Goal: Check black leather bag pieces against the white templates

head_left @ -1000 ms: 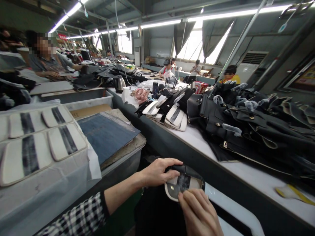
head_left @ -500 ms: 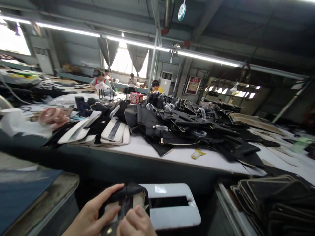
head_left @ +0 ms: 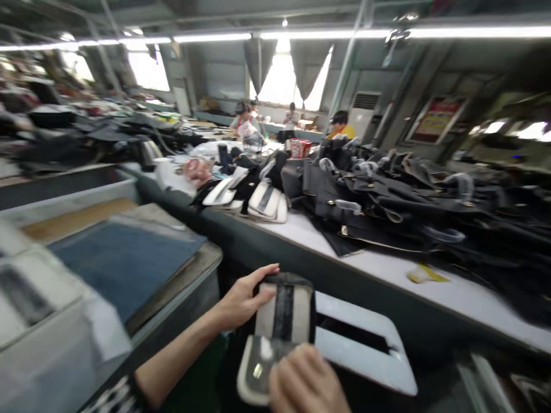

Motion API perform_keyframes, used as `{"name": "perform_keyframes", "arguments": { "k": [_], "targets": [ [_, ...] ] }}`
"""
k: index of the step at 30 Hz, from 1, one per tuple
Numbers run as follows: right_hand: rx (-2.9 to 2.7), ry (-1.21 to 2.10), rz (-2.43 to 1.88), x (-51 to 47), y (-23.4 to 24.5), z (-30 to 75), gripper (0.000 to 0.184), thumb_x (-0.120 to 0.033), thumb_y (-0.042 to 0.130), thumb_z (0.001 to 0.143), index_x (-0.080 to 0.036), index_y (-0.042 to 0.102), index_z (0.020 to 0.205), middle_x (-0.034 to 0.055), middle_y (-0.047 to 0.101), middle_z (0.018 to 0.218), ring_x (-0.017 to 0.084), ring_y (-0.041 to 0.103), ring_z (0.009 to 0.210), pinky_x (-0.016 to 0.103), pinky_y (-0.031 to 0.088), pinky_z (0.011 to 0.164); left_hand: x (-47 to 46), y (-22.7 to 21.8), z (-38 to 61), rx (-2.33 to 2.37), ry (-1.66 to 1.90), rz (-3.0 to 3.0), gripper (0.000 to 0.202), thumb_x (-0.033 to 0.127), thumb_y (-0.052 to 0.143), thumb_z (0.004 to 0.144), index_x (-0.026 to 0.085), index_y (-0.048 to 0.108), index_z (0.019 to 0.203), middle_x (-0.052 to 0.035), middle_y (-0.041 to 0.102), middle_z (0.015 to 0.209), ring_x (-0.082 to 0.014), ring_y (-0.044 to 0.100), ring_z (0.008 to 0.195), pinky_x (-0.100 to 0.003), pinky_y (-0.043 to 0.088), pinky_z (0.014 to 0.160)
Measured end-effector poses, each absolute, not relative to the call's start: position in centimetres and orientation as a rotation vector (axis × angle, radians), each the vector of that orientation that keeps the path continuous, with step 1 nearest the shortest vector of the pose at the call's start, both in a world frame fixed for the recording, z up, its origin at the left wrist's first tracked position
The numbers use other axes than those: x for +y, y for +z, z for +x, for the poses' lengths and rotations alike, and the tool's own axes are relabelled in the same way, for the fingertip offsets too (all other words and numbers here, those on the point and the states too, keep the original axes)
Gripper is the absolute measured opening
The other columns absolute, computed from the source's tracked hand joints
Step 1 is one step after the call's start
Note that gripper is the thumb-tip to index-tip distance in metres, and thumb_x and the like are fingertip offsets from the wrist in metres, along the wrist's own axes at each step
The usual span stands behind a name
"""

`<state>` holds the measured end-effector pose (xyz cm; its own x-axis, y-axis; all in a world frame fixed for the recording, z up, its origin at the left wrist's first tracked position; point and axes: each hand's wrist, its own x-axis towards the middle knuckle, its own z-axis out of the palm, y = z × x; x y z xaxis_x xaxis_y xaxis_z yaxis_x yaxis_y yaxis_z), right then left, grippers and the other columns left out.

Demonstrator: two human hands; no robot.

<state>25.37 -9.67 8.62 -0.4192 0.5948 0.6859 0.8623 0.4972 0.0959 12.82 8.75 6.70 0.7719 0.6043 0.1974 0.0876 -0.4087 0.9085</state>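
Note:
A black handbag part (head_left: 283, 312) with pale backing and a dark strip down its middle is held in front of me. My left hand (head_left: 246, 298) grips its upper left edge, thumb on the pale face and fingers at the black rim. The lower end carries a dark, pale-edged flap (head_left: 258, 367) with a small shiny metal fitting. My right hand (head_left: 307, 381), curled and slightly blurred, is closed on the right side of that flap. Just right of the part, a white rounded plate (head_left: 365, 358) with a dark slot juts out.
Across the long white table (head_left: 387, 261) lies a heap of black bag pieces (head_left: 379, 206). Pale padded panels (head_left: 267, 201) and a yellow scrap (head_left: 424, 274) lie near its front edge. To my left, a blue sheet (head_left: 129, 258) covers a bench. Several people sit farther back.
My view has swung left, bringing the blue sheet and left bench further in. The part now shows more of its pale face and lower flap. My right hand has shifted down along it.

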Motion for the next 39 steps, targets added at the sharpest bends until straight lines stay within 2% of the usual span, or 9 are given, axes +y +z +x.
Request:
{"name": "perform_keyframes", "arguments": {
  "k": [2, 4, 7, 12, 19, 29, 32, 36, 39],
  "targets": [
    [-2.057, -0.433, -1.304, -7.2, 9.7, 27.1, 0.02, -0.009, 0.047, 0.096, -0.017, 0.065, 0.091, 0.0063, 0.06, 0.08, 0.022, 0.055, 0.08, 0.04, 0.042, 0.073, 8.4, 6.9, 12.5, 0.454, 0.674, 1.803, 0.049, 0.042, 0.045, 0.098, 0.021, 0.047, 0.143, -0.0074, 0.057, 0.141, -0.0224, 0.054, 0.127, -0.038, 0.038, 0.111],
    [-1.98, -0.302, -1.383, -4.5, 10.0, 28.7, 0.01, -0.016, 0.057, 0.095, -0.02, 0.065, 0.091, 0.0052, 0.063, 0.093, 0.024, 0.055, 0.094, 0.043, 0.04, 0.083, 7.9, 6.9, 12.1, 0.427, 0.698, 1.728, 0.05, 0.048, 0.037, 0.101, 0.021, 0.048, 0.142, -0.0079, 0.059, 0.136, -0.023, 0.057, 0.123, -0.038, 0.042, 0.107],
    [-1.906, -0.125, -1.416, -2.0, 9.3, 30.0, 0.006, -0.023, 0.061, 0.095, -0.025, 0.066, 0.091, 0.003, 0.063, 0.108, 0.026, 0.052, 0.107, 0.044, 0.039, 0.089, 6.9, 6.7, 11.5, 0.439, 0.767, 1.793, 0.058, 0.056, 0.046, 0.096, 0.022, 0.047, 0.143, -0.0077, 0.059, 0.135, -0.025, 0.056, 0.123, -0.038, 0.041, 0.108],
    [-1.777, 0.045, -1.469, -1.2, 7.5, 30.3, 0.009, -0.028, 0.061, 0.095, -0.026, 0.067, 0.088, 0.0033, 0.062, 0.107, 0.026, 0.053, 0.103, 0.043, 0.043, 0.085, 6.0, 6.4, 11.7, 0.554, 0.854, 1.91, 0.077, 0.043, 0.077, 0.078, 0.024, 0.044, 0.144, -0.0062, 0.056, 0.14, -0.0257, 0.054, 0.126, -0.036, 0.04, 0.109],
    [-1.712, 0.108, -1.553, -0.6, 7.6, 30.1, 0.014, -0.029, 0.061, 0.092, -0.023, 0.063, 0.08, 0.0054, 0.061, 0.103, 0.027, 0.052, 0.102, 0.046, 0.041, 0.085, 5.3, 5.3, 12.9, 0.655, 1.004, 1.879, 0.047, 0.029, 0.063, 0.091, 0.025, 0.052, 0.136, -0.0028, 0.059, 0.138, -0.0199, 0.054, 0.126, -0.033, 0.039, 0.112],
    [-1.609, 0.106, -1.614, -0.6, 7.7, 29.0, 0.011, -0.023, 0.061, 0.088, -0.022, 0.06, 0.078, 0.0046, 0.061, 0.101, 0.026, 0.053, 0.099, 0.046, 0.039, 0.086, 5.0, 5.0, 13.6, 0.739, 1.04, 1.899, 0.036, 0.031, 0.05, 0.099, 0.025, 0.055, 0.134, -0.0039, 0.062, 0.133, -0.0206, 0.057, 0.123, -0.034, 0.042, 0.108],
    [-1.44, 0.196, -1.506, -1.0, 7.9, 29.5, 0.005, -0.023, 0.063, 0.086, -0.023, 0.06, 0.089, 0.0032, 0.06, 0.103, 0.023, 0.055, 0.099, 0.042, 0.043, 0.088, 5.0, 5.1, 13.3, 0.768, 1.004, 1.862, 0.034, 0.033, 0.047, 0.1, 0.026, 0.055, 0.132, -0.0031, 0.065, 0.126, -0.0199, 0.062, 0.112, -0.032, 0.046, 0.1],
    [-1.045, 0.306, -1.522, -2.5, 6.4, 30.7, 0.028, -0.038, 0.068, 0.084, -0.022, 0.06, 0.105, 0.0047, 0.062, 0.105, 0.023, 0.058, 0.099, 0.039, 0.047, 0.085, 5.6, 5.1, 12.4, 0.86, 0.905, 1.821, 0.033, 0.039, 0.045, 0.1, 0.028, 0.054, 0.13, -0.0016, 0.067, 0.119, -0.0177, 0.066, 0.095, -0.03, 0.048, 0.089],
    [-0.823, 0.557, -1.515, -3.6, 4.5, 30.6, 0.036, -0.049, 0.068, 0.084, -0.019, 0.063, 0.104, 0.0059, 0.066, 0.095, 0.023, 0.062, 0.087, 0.037, 0.049, 0.076, 6.2, 4.9, 11.9, 0.899, 0.899, 1.817, 0.034, 0.042, 0.046, 0.1, 0.028, 0.054, 0.129, -0.0019, 0.063, 0.127, -0.0204, 0.061, 0.111, -0.031, 0.044, 0.097]
  ]
}}
